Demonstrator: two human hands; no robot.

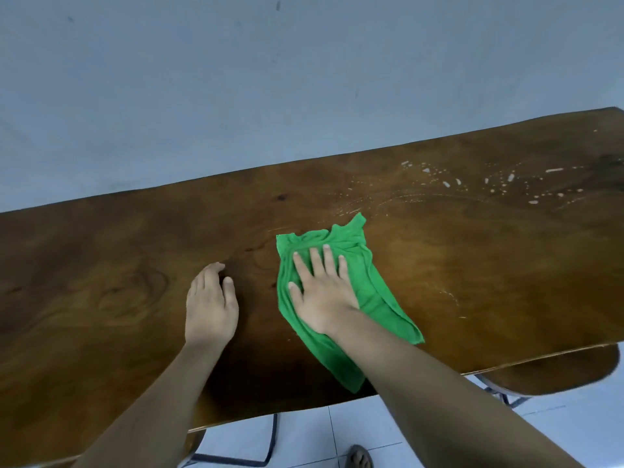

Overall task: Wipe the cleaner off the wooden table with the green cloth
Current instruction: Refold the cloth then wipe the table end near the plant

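Flat and spread, my right hand (322, 295) presses down on the green cloth (373, 292), with the fingers straight and slightly apart and nothing curled round the fabric. The cloth lies crumpled on the wooden table (101, 282) beneath this palm. One end bunches just beyond the fingertips; the other trails back under my wrist and forearm toward the near table edge.

My left hand (211, 305) rests on the bare wood just beside the cloth, on its left, apart from it. Its fingers are loosely bent and it holds nothing.

White cleaner droplets (506, 184) are scattered on the table surface well beyond the right hand, up and to its right. Thin wet streaks (354, 206) run from them to a point near the far end of the cloth. A few faint specks lie to the right of the cloth.

A brown stool seat (557, 376) shows under the near table edge, right of my right forearm. A sandalled foot (361, 457) stands on the pale tiled floor (337, 430) below both arms.
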